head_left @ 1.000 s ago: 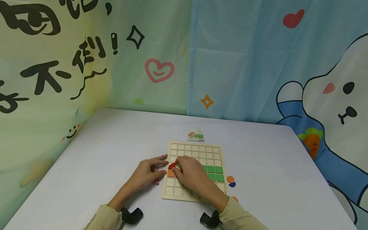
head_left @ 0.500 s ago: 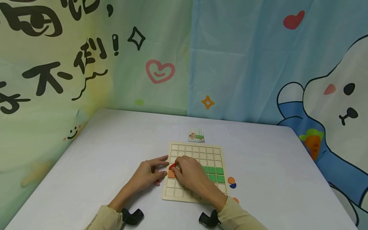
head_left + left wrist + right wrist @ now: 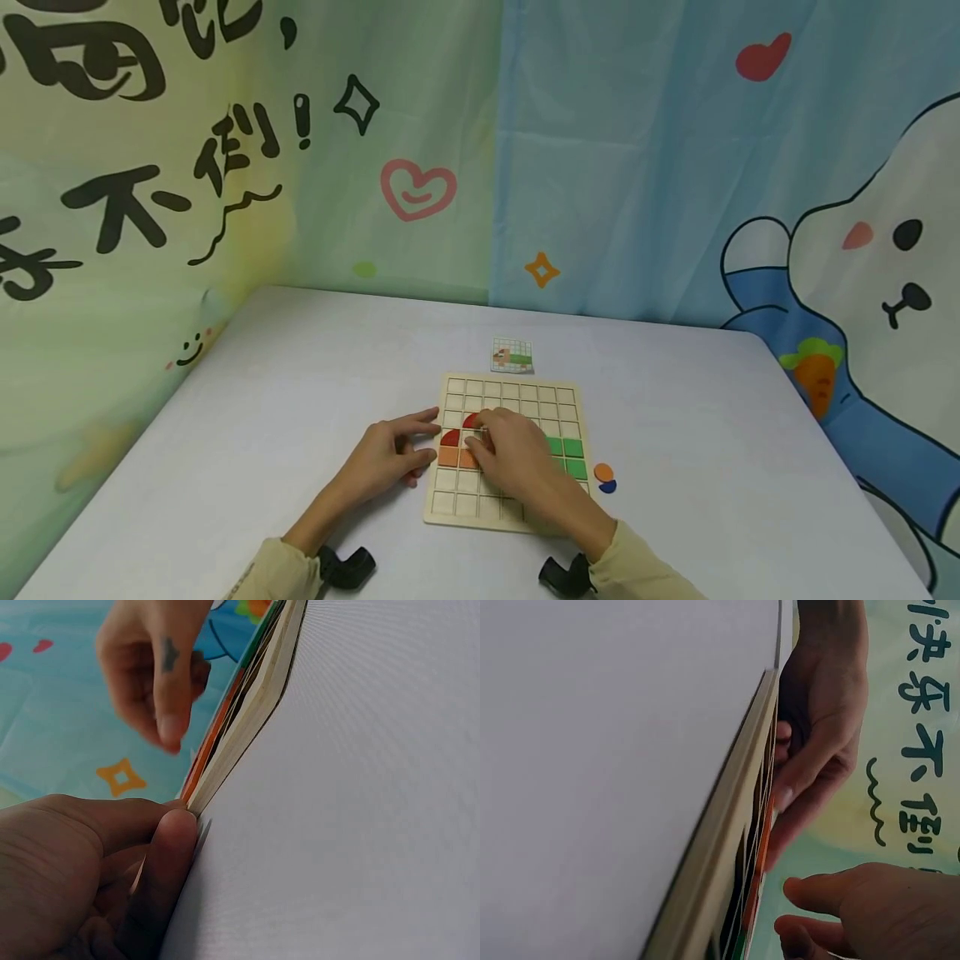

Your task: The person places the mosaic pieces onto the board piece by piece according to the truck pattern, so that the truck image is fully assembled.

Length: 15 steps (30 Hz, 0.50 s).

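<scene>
A wooden grid board [image 3: 472, 515] lies in the middle of the white table. My left hand [image 3: 386, 450] rests at its left edge, with index finger and thumb touching the side at separate places. My right hand [image 3: 517, 454] hovers over the board, and in the right wrist view its thumb and index finger [image 3: 817, 891] are parted with nothing between them. Near the fingertips lies one red curved piece [image 3: 471, 420]; another red curved piece [image 3: 450, 437] sits by the left edge, above orange squares [image 3: 447, 457]. Green squares [image 3: 573, 448] show right of the hand, which hides the board's middle.
Behind the board lies a small picture card [image 3: 512, 356] with a coloured grid pattern. An orange disc [image 3: 603, 472] and a dark blue curved piece [image 3: 608, 486] lie right of the board. A printed curtain [image 3: 615, 167] hangs behind the table [image 3: 675, 400].
My right hand has moved right, off the left red piece, uncovering a second red piece and another orange square. Its forearm now covers the nearer orange piece. The left hand stays put.
</scene>
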Each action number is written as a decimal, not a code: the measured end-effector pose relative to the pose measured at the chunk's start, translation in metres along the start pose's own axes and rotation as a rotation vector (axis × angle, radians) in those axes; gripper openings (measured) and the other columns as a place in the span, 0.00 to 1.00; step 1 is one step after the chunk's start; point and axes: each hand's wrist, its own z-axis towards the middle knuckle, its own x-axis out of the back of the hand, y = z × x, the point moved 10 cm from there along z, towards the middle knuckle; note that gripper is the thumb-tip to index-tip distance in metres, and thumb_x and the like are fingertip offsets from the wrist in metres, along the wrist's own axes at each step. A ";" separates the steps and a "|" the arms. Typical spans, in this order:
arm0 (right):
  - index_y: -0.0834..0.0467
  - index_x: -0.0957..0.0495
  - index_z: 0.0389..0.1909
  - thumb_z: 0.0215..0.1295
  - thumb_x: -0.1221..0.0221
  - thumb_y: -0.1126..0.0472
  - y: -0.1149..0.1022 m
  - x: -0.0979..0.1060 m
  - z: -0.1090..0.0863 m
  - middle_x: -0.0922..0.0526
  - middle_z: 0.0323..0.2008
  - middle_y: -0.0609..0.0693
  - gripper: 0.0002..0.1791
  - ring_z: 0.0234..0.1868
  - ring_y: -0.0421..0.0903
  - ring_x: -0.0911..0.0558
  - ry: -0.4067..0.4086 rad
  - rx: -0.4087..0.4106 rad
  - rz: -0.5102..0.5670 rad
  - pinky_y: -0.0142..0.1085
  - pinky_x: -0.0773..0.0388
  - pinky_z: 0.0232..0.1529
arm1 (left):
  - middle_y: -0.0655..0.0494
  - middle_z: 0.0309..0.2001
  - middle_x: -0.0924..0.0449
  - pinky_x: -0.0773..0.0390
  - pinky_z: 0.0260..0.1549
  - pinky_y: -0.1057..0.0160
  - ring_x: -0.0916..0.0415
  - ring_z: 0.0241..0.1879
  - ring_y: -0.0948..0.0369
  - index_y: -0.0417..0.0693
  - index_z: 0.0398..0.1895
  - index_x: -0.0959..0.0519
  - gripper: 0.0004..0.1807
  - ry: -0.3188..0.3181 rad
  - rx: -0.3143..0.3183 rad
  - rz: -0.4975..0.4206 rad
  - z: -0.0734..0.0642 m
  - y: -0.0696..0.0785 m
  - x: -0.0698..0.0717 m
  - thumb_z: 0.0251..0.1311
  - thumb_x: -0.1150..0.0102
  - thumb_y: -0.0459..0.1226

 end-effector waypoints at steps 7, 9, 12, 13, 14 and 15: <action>0.58 0.14 0.45 0.70 0.30 0.56 0.034 0.025 -0.021 0.27 0.21 0.41 0.10 0.21 0.35 0.33 0.039 -0.053 0.007 0.28 0.34 0.23 | 0.51 0.77 0.27 0.16 0.21 0.67 0.21 0.19 0.64 0.42 0.62 0.15 0.21 0.009 0.027 0.021 -0.001 -0.002 0.001 0.66 0.30 0.31; 0.57 0.13 0.45 0.69 0.30 0.56 0.044 0.030 -0.028 0.28 0.21 0.40 0.10 0.22 0.36 0.32 0.034 -0.075 0.000 0.28 0.33 0.24 | 0.51 0.77 0.27 0.16 0.21 0.67 0.22 0.19 0.64 0.42 0.62 0.15 0.21 0.008 0.028 0.017 -0.001 -0.002 0.000 0.66 0.30 0.31; 0.57 0.14 0.46 0.69 0.30 0.56 0.059 0.037 -0.039 0.28 0.21 0.41 0.10 0.23 0.37 0.32 0.022 -0.112 -0.004 0.29 0.33 0.25 | 0.51 0.77 0.27 0.16 0.21 0.67 0.22 0.19 0.65 0.42 0.62 0.16 0.21 0.005 0.028 0.015 0.000 -0.002 0.000 0.66 0.31 0.31; 0.56 0.14 0.46 0.69 0.30 0.56 0.063 0.039 -0.043 0.28 0.22 0.40 0.10 0.23 0.37 0.32 0.020 -0.121 -0.005 0.29 0.33 0.26 | 0.51 0.77 0.27 0.16 0.21 0.67 0.22 0.19 0.65 0.41 0.62 0.16 0.21 0.004 0.028 0.015 0.000 -0.002 0.000 0.66 0.31 0.31; 0.56 0.14 0.46 0.69 0.30 0.56 0.068 0.041 -0.046 0.28 0.22 0.40 0.10 0.24 0.37 0.32 0.019 -0.129 -0.007 0.29 0.32 0.26 | 0.51 0.77 0.27 0.16 0.21 0.67 0.22 0.19 0.65 0.41 0.62 0.16 0.21 0.004 0.027 0.015 0.000 -0.003 0.000 0.66 0.31 0.32; 0.57 0.14 0.47 0.69 0.30 0.56 0.072 0.044 -0.050 0.27 0.22 0.40 0.11 0.24 0.37 0.32 0.019 -0.138 -0.005 0.29 0.32 0.27 | 0.50 0.77 0.27 0.16 0.21 0.67 0.22 0.19 0.65 0.41 0.62 0.16 0.21 0.004 0.026 0.015 0.000 -0.003 0.000 0.66 0.31 0.32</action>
